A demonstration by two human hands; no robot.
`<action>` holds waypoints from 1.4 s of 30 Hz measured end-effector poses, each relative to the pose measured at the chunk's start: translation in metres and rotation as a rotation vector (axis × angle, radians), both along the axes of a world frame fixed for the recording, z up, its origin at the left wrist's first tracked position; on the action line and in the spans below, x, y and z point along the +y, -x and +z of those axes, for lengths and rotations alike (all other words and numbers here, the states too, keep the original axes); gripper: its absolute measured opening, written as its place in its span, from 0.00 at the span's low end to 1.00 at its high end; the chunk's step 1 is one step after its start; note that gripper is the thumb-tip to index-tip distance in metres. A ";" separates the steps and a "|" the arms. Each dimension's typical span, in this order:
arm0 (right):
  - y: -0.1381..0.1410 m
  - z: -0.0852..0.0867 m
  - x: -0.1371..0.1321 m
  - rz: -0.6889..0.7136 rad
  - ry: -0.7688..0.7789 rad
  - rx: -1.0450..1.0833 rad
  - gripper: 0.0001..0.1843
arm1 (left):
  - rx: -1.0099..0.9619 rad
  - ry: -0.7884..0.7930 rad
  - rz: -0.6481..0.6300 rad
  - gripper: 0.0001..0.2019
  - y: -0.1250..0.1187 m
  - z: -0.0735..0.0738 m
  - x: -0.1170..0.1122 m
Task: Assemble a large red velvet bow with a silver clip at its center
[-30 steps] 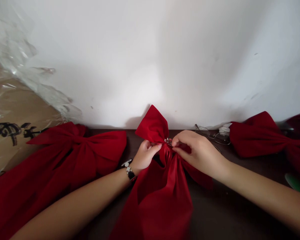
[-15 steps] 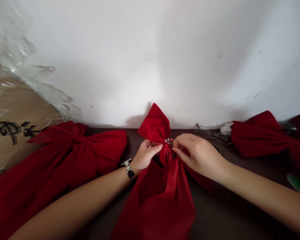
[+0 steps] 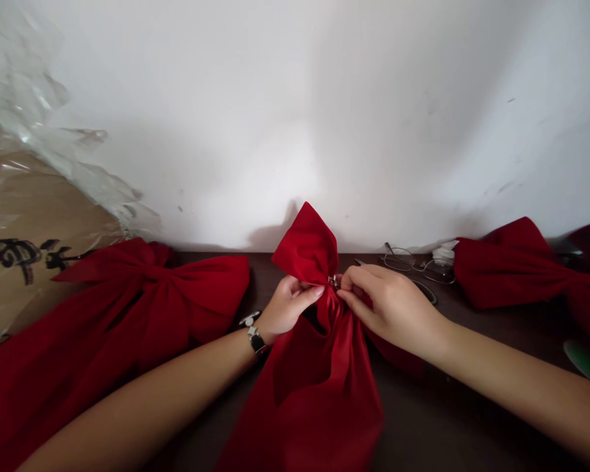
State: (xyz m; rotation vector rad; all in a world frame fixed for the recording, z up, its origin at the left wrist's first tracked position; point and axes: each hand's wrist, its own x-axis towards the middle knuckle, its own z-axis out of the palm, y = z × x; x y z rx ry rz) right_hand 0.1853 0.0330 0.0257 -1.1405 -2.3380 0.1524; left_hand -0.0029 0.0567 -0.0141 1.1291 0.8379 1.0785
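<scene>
A red fabric bow (image 3: 307, 249) stands upright in the middle, gathered tight at its waist, with long tails spreading down toward me. My left hand (image 3: 286, 308) grips the gathered waist from the left, thumb in front and fingers behind. At the same spot a small shiny silver piece (image 3: 333, 281), like a wire tie or clip, sits against the cloth; its exact kind is too small to tell. The thumb and fingertips of my right hand (image 3: 391, 308) pinch at this piece from the right. My left wrist wears a dark bracelet watch (image 3: 254, 334).
Another finished-looking red bow (image 3: 152, 282) lies at left, near a plastic-wrapped cardboard box (image 3: 39, 196). Eyeglasses (image 3: 440, 270) and a further red bow (image 3: 511, 265) lie at right on the dark table (image 3: 423, 419). A white wall (image 3: 236, 131) rises behind.
The bow's upper part and the gathered waist have shifted very slightly to the right, with my left thumb moving along. My right fingertips stay pinched at the silver piece.
</scene>
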 end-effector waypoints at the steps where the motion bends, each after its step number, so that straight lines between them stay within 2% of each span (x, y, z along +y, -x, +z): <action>1: 0.000 0.000 0.000 -0.005 -0.007 -0.005 0.06 | -0.002 0.001 -0.011 0.19 0.000 0.000 0.000; 6: 0.001 -0.001 0.000 0.004 -0.023 -0.022 0.06 | -0.035 0.001 -0.063 0.16 0.002 -0.001 -0.001; 9: 0.000 -0.004 0.002 0.053 -0.057 -0.005 0.06 | -0.115 0.093 -0.122 0.14 0.002 -0.002 -0.003; 14: -0.002 -0.013 0.007 0.139 -0.161 0.005 0.13 | -0.224 0.209 -0.178 0.14 0.002 -0.001 -0.004; 23: 0.001 -0.026 0.005 0.152 -0.133 0.128 0.09 | -0.219 0.227 -0.226 0.16 0.001 -0.005 -0.002; 28: 0.001 -0.039 0.006 0.116 -0.021 0.251 0.06 | -0.201 0.207 -0.221 0.15 0.003 -0.009 -0.001; 35: 0.002 -0.049 0.014 0.128 0.209 0.472 0.18 | -0.060 0.075 0.004 0.14 0.002 -0.008 0.003; 39: 0.004 -0.050 0.017 0.166 0.380 0.552 0.13 | -0.025 0.054 0.036 0.14 0.002 -0.005 0.002; 42: 0.006 -0.047 0.017 0.185 0.496 0.634 0.11 | -0.065 0.102 0.048 0.15 0.002 -0.004 0.003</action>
